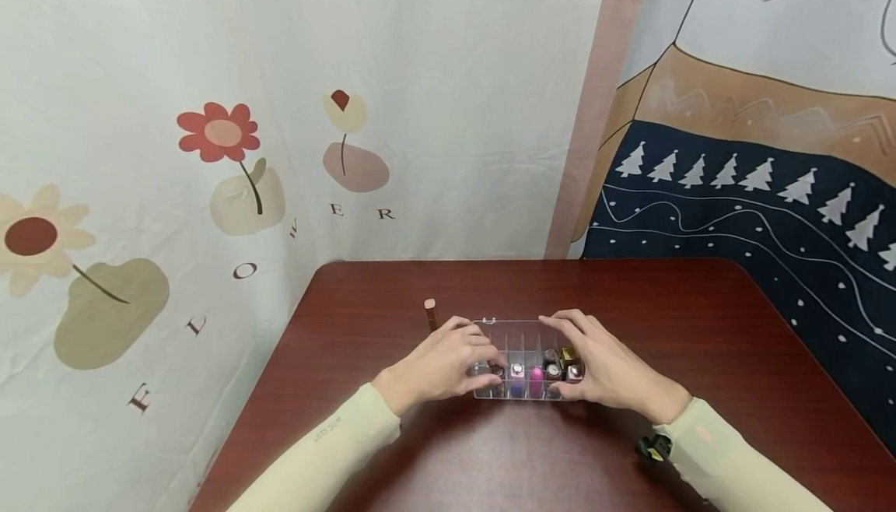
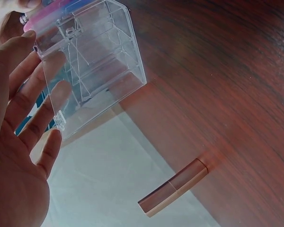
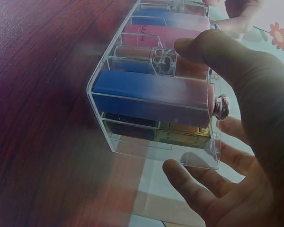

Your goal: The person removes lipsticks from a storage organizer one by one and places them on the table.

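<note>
A clear plastic lipstick organizer (image 1: 514, 341) with several compartments stands on the table between both hands. Cosmetic tubes fill its front row, among them a pink tube (image 1: 536, 378) and a blue-to-pink tube (image 3: 151, 94) with a silver knob. A gold-and-dark tube (image 3: 180, 135) sits behind that one. My left hand (image 1: 448, 360) holds the organizer's left end, thumb in front, several fingers against the clear wall. At the right end, my right hand (image 1: 605, 360) grips it, thumb at the front and fingers spread toward the back. The hands partly cover the end compartments.
A brown lipstick tube (image 2: 173, 189) stands upright on the table, just beyond my left hand. The dark red wooden table (image 1: 462, 457) reaches back to a flower-printed cloth (image 1: 448, 107). A dark cloth with white trees (image 1: 742, 177) hangs along the right.
</note>
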`<state>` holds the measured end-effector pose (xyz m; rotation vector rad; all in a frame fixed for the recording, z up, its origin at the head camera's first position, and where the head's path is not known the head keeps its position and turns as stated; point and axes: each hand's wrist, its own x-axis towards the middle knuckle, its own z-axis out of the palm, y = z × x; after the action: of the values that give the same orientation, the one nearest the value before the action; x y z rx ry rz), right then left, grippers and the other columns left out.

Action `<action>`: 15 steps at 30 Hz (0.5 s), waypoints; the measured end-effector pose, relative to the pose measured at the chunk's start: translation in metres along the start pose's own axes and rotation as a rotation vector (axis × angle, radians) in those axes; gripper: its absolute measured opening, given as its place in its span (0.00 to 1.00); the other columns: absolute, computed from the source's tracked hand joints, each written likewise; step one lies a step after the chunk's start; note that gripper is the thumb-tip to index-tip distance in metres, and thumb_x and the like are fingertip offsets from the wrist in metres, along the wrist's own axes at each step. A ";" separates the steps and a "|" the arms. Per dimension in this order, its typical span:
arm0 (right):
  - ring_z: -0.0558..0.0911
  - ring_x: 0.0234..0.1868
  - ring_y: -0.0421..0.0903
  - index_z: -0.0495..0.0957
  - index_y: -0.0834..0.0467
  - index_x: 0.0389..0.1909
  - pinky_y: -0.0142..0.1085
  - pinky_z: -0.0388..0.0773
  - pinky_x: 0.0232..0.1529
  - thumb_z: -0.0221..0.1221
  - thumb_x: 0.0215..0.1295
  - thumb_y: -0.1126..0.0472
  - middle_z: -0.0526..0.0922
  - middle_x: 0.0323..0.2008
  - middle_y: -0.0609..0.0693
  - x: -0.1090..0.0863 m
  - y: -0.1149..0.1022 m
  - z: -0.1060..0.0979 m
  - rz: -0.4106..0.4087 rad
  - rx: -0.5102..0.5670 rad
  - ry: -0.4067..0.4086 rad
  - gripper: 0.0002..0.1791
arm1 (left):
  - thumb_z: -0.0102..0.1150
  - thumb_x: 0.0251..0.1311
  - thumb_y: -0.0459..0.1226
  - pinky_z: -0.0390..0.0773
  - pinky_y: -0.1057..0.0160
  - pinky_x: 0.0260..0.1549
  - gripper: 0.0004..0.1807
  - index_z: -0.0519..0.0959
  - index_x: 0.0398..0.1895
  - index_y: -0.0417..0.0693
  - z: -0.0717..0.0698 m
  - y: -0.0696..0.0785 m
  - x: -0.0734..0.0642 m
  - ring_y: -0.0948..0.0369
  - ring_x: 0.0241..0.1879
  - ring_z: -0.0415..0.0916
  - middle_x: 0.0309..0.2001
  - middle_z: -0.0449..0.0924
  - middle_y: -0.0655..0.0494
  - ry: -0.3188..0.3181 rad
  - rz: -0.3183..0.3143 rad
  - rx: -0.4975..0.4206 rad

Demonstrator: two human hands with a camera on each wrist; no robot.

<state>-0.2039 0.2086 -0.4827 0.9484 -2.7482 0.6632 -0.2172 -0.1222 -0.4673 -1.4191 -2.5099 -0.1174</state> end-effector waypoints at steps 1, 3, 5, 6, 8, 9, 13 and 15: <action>0.82 0.71 0.55 0.73 0.53 0.86 0.56 0.92 0.63 0.90 0.55 0.50 0.79 0.76 0.53 0.000 0.000 0.000 0.001 0.000 -0.001 0.58 | 0.73 0.80 0.55 0.79 0.56 0.72 0.11 0.93 0.57 0.70 0.000 0.000 0.000 0.68 0.55 0.88 0.51 0.95 0.76 0.001 0.001 -0.001; 0.82 0.71 0.55 0.73 0.53 0.86 0.57 0.92 0.63 0.90 0.56 0.51 0.79 0.76 0.53 0.000 -0.001 -0.001 0.001 0.003 -0.002 0.58 | 0.74 0.80 0.55 0.79 0.56 0.72 0.10 0.93 0.57 0.70 0.000 0.000 0.000 0.68 0.55 0.88 0.51 0.95 0.76 0.004 0.002 -0.003; 0.82 0.72 0.55 0.73 0.52 0.86 0.57 0.92 0.63 0.90 0.56 0.51 0.79 0.76 0.53 0.000 -0.001 -0.001 0.001 0.004 -0.003 0.58 | 0.74 0.80 0.55 0.80 0.56 0.72 0.10 0.93 0.56 0.69 0.000 -0.001 0.000 0.68 0.55 0.88 0.51 0.95 0.76 0.008 0.005 0.000; 0.82 0.72 0.55 0.73 0.53 0.86 0.57 0.92 0.63 0.90 0.56 0.51 0.79 0.76 0.53 0.000 -0.001 -0.001 -0.001 0.005 -0.001 0.58 | 0.74 0.80 0.55 0.80 0.56 0.72 0.10 0.93 0.56 0.69 0.000 -0.001 0.000 0.68 0.54 0.88 0.51 0.95 0.76 0.010 0.006 0.002; 0.82 0.71 0.55 0.73 0.53 0.86 0.56 0.92 0.63 0.90 0.55 0.51 0.79 0.76 0.53 0.000 -0.001 0.000 -0.009 0.000 0.008 0.57 | 0.74 0.80 0.55 0.80 0.55 0.72 0.10 0.93 0.55 0.69 0.000 0.000 0.000 0.68 0.54 0.88 0.51 0.95 0.76 0.015 0.010 0.008; 0.82 0.71 0.55 0.73 0.53 0.86 0.56 0.92 0.62 0.90 0.55 0.51 0.79 0.76 0.52 0.000 -0.001 0.000 -0.012 -0.002 0.012 0.58 | 0.74 0.80 0.55 0.80 0.55 0.72 0.09 0.93 0.55 0.69 0.000 0.000 0.000 0.68 0.54 0.88 0.51 0.95 0.76 0.017 0.011 0.010; 0.82 0.70 0.55 0.74 0.53 0.86 0.56 0.92 0.62 0.90 0.54 0.50 0.79 0.75 0.53 0.000 -0.001 0.001 -0.014 -0.004 0.019 0.58 | 0.74 0.79 0.54 0.80 0.55 0.72 0.09 0.93 0.55 0.69 0.000 0.000 0.000 0.68 0.53 0.89 0.50 0.95 0.76 0.025 0.018 0.018; 0.82 0.71 0.55 0.73 0.53 0.86 0.56 0.92 0.62 0.90 0.54 0.50 0.79 0.76 0.53 0.000 -0.001 0.001 -0.009 -0.003 0.013 0.58 | 0.75 0.79 0.54 0.81 0.55 0.72 0.09 0.93 0.54 0.69 0.000 -0.001 0.000 0.68 0.53 0.89 0.50 0.95 0.76 0.028 0.020 0.020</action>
<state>-0.2038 0.2075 -0.4834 0.9513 -2.7318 0.6606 -0.2178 -0.1229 -0.4677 -1.4247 -2.4668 -0.1072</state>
